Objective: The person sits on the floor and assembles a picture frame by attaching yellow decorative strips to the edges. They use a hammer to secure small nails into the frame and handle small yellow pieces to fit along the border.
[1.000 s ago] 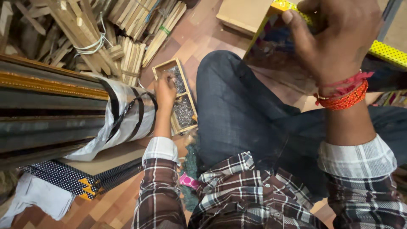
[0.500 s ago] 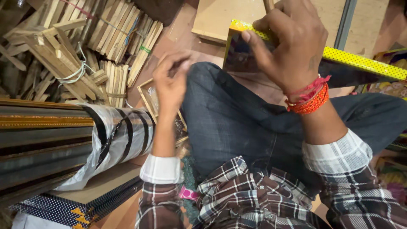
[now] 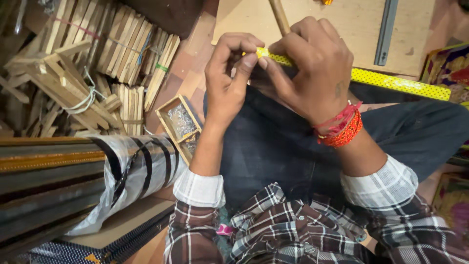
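1. Biggest thing in view: a bundle of long dark and gold frame mouldings (image 3: 53, 171) lying on the left, its near end wrapped in clear plastic with black tape bands.
2. Above that sits a heap of short wooden sticks (image 3: 93, 63), several bunches tied with string or rubber bands, all on the floor.
3. A flat wooden board (image 3: 342, 29) lies at the top, with a grey metal bar (image 3: 386, 32) and a wooden handle (image 3: 280, 15) resting on it.
4. The frame with the yellow dotted edge (image 3: 391, 82) rests across the person's lap, on the dark jeans, running off to the right.
5. Small wooden box (image 3: 180, 128) on the floor beside the left knee, two compartments, both holding tiny silvery metal bits, too small to say if they're nails or pins.
6. Right hand (image 3: 312, 73) lies over the frame's left end, grip closed around the edge, red threads on the wrist.
7. Left hand (image 3: 229, 78) meets it at that corner, thumb and fingertips pressed together as if pinching something I can't make out.
8. Vs a second ago: the left hand was down in the box, now it's up at the frame, and the frame sits lower and flatter.
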Tool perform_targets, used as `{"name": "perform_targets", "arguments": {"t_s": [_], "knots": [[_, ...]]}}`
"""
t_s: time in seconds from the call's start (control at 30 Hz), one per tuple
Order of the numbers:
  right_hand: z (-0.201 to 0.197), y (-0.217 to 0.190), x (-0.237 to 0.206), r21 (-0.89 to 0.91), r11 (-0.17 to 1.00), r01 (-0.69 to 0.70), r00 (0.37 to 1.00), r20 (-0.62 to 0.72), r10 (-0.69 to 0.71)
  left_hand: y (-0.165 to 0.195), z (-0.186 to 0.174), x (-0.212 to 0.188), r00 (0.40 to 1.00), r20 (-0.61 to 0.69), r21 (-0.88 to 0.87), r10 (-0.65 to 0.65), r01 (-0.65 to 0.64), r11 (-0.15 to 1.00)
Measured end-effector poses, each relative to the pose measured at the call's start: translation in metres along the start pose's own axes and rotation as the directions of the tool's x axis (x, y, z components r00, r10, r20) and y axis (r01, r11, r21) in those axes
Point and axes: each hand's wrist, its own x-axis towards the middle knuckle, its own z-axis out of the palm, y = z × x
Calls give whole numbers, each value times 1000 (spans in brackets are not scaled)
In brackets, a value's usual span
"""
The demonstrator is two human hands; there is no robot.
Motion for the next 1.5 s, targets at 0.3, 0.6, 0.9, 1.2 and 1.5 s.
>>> {"name": "perform_targets", "arguments": {"t_s": [0.3,0.6,0.9,1.2,1.5], "knots": [[-74,-7,-63,404,814,-417,904,274,328,3,-5,0,999,44,132,-12,6,991],[-111,-5,-116,-180,982,-56,933,341,116,-9,-12,11,994,52,29,-95,94,995],[-121,-6,-114,-90,991,-101,931,342,126,-10,-13,9,994,38,27,-105,104,994],[-141,-17,-88,-171,985,-28,892,440,102,-22,-3,11,1000,-11,-63,2,-2,998],[-138,-25,-73,-196,981,19,897,437,70,-60,14,6,998,41,-232,-37,46,972]]}}
